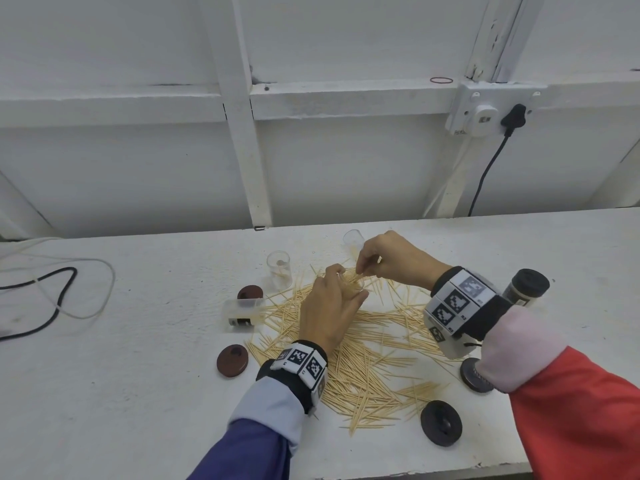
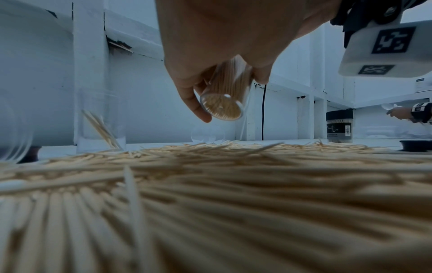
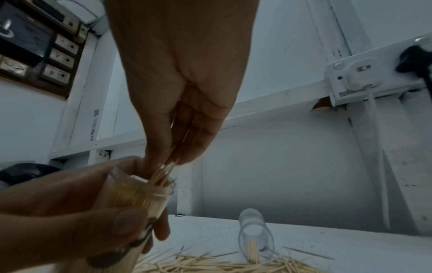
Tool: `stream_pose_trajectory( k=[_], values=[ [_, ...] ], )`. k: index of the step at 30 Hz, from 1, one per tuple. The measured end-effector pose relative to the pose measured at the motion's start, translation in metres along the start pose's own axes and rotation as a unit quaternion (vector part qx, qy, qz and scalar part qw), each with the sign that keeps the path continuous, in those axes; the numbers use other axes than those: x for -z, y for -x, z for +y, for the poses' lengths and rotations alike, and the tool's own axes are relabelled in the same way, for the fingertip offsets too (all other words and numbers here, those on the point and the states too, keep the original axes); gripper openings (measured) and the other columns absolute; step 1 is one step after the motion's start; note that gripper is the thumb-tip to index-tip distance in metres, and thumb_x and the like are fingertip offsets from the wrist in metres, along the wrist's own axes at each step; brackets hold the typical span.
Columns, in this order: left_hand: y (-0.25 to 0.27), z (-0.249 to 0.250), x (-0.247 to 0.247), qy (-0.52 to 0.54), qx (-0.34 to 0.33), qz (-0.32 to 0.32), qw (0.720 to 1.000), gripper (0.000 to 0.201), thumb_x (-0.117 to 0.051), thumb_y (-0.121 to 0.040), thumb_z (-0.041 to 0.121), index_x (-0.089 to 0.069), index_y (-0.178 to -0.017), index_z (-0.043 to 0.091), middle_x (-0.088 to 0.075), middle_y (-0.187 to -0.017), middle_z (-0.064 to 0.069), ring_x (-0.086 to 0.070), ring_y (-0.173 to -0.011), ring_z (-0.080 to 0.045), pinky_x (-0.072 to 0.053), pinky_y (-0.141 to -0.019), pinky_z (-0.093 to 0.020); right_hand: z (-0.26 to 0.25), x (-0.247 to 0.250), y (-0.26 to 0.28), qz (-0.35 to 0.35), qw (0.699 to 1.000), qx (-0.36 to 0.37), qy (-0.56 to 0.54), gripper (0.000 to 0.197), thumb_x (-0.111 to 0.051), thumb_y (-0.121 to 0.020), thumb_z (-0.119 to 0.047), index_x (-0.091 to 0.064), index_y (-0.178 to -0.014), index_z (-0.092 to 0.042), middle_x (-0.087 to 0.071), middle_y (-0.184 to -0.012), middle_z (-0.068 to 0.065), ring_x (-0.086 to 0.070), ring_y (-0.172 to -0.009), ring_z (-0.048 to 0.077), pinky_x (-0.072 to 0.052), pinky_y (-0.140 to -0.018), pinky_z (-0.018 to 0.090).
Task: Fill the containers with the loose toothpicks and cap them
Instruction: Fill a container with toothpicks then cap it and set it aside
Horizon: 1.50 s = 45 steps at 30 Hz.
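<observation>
Head view, nearest first: dark lid (image 1: 441,423) flat on the white table (image 1: 121,393) by the front edge, another dark lid (image 1: 475,375) half under the right sleeve, brown lid (image 1: 232,360) off to the left. Big spread of loose toothpicks (image 1: 374,358) right in the middle of the tabletop.

Above the pile, left hand (image 1: 329,308) wrapped around a clear held container (image 2: 225,96), tilted, already packed with toothpicks going by the left wrist view. Right hand (image 1: 391,259) with fingertips pinched on a small bunch of toothpicks (image 3: 163,173), poking them into that container's open mouth.

Left of the pile, clear container on its side (image 1: 242,315) with a label, looks mostly empty, second brown lid (image 1: 250,292) just behind it. Upright clear container (image 1: 278,270) further back with only a few picks leaning inside. Another clear tipped container (image 1: 354,241) beyond the right hand, a few picks at its mouth. Capped container (image 1: 526,287) with a black lid, full of picks, over on the right.

Back of it all: white panelled wall (image 1: 346,161), wall socket (image 1: 485,110) with a black plug and cable hanging down, loose cables (image 1: 55,292) on the far left of the table.
</observation>
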State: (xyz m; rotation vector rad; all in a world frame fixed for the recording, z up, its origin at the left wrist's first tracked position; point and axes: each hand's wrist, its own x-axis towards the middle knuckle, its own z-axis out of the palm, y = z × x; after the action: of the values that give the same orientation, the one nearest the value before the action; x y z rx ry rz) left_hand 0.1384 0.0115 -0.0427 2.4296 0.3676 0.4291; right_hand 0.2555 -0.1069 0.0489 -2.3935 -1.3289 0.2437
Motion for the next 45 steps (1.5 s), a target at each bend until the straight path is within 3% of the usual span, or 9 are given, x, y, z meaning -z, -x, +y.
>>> stream_pose_trajectory(
  k=[7, 11, 16, 21, 26, 33, 37, 40, 45],
  values=[
    [0.001, 0.001, -0.003, 0.059, -0.019, -0.031, 0.998, 0.065, -0.054, -0.090, 0.059, -0.031, -0.139, 0.024, -0.052, -0.130, -0.001, -0.054, -0.112, -0.017, -0.050, -0.089, -0.038, -0.004, -0.009, 0.000, 0.080, 0.995, 0.042, -0.040, 0.011, -0.079, -0.077, -0.011, -0.075, -0.084, -0.019, -0.070, -0.082, -0.008, -0.063, -0.075, 0.004, -0.052, -0.068, 0.024],
    [0.001, 0.000, -0.001, 0.075, 0.000, 0.009, 0.997, 0.060, -0.053, -0.090, 0.060, -0.031, -0.136, 0.027, -0.056, -0.124, 0.000, -0.056, -0.108, -0.015, -0.050, -0.087, -0.037, 0.004, -0.010, 0.003, 0.157, 0.983, 0.001, -0.100, 0.022, -0.067, -0.091, -0.025, -0.069, -0.112, -0.022, -0.068, -0.111, -0.010, -0.061, -0.097, 0.005, -0.052, -0.080, 0.028],
    [0.000, -0.001, -0.002, 0.086, 0.007, 0.024, 0.996, 0.058, -0.049, -0.091, 0.061, -0.027, -0.134, 0.028, -0.060, -0.119, -0.001, -0.059, -0.102, -0.017, -0.051, -0.083, -0.039, 0.001, -0.019, 0.017, 0.010, 0.991, -0.025, -0.132, 0.066, -0.053, -0.096, -0.044, -0.028, -0.152, -0.020, -0.029, -0.157, -0.006, -0.030, -0.142, 0.008, -0.028, -0.116, 0.030],
    [0.000, 0.001, 0.000, 0.083, 0.001, 0.025, 0.996, 0.056, -0.053, -0.093, 0.047, -0.030, -0.137, 0.021, -0.059, -0.119, 0.003, -0.062, -0.098, -0.016, -0.054, -0.075, -0.036, -0.014, -0.040, 0.029, -0.093, 0.990, 0.026, -0.104, 0.078, -0.046, -0.097, -0.049, -0.003, -0.156, -0.024, -0.004, -0.162, -0.012, -0.006, -0.146, 0.001, -0.014, -0.113, 0.017],
    [0.000, -0.003, -0.002, 0.074, 0.006, 0.026, 0.997, 0.057, -0.053, -0.094, 0.042, -0.028, -0.140, 0.020, -0.060, -0.123, -0.005, -0.059, -0.109, -0.019, -0.049, -0.084, -0.034, -0.009, -0.040, 0.030, -0.024, 0.991, 0.010, -0.129, 0.074, -0.050, -0.096, -0.048, -0.010, -0.156, -0.029, -0.004, -0.158, -0.021, 0.000, -0.143, -0.008, -0.009, -0.114, 0.017],
    [0.001, 0.000, 0.001, 0.057, 0.010, 0.023, 0.998, 0.055, -0.050, -0.093, 0.042, -0.028, -0.138, 0.019, -0.056, -0.128, -0.005, -0.058, -0.108, -0.021, -0.050, -0.081, -0.037, -0.004, -0.042, 0.033, -0.041, 0.993, 0.008, -0.108, 0.064, -0.049, -0.091, -0.058, -0.034, -0.149, -0.036, -0.009, -0.161, -0.018, -0.002, -0.147, -0.001, -0.013, -0.115, 0.026],
    [0.000, -0.001, -0.001, 0.051, 0.007, 0.043, 0.998, 0.059, -0.050, -0.092, 0.057, -0.030, -0.135, 0.022, -0.063, -0.116, 0.002, -0.057, -0.107, -0.015, -0.046, -0.078, -0.032, -0.003, -0.039, 0.033, 0.069, 0.965, 0.002, -0.252, 0.045, -0.043, -0.099, -0.043, -0.045, -0.143, -0.033, -0.036, -0.152, -0.015, -0.028, -0.138, -0.005, -0.022, -0.106, 0.009],
    [0.000, -0.001, -0.001, 0.042, -0.001, 0.061, 0.997, 0.060, -0.058, -0.090, 0.053, -0.036, -0.134, 0.019, -0.060, -0.115, 0.002, -0.054, -0.107, -0.014, -0.045, -0.082, -0.029, 0.015, -0.043, 0.031, 0.142, 0.953, -0.067, -0.257, 0.030, -0.049, -0.101, -0.024, -0.058, -0.130, -0.021, -0.062, -0.125, -0.004, -0.056, -0.112, 0.005, -0.044, -0.097, 0.025],
    [0.000, -0.001, 0.001, 0.017, -0.046, 0.094, 0.994, 0.055, -0.067, -0.088, 0.042, -0.046, -0.129, 0.011, -0.053, -0.124, -0.003, -0.048, -0.113, -0.017, -0.040, -0.095, -0.031, 0.034, -0.058, 0.037, -0.105, 0.986, -0.131, 0.020, 0.029, -0.063, -0.092, -0.023, -0.065, -0.120, -0.017, -0.065, -0.116, -0.003, -0.057, -0.093, 0.008, -0.050, -0.084, 0.028]
  ],
)
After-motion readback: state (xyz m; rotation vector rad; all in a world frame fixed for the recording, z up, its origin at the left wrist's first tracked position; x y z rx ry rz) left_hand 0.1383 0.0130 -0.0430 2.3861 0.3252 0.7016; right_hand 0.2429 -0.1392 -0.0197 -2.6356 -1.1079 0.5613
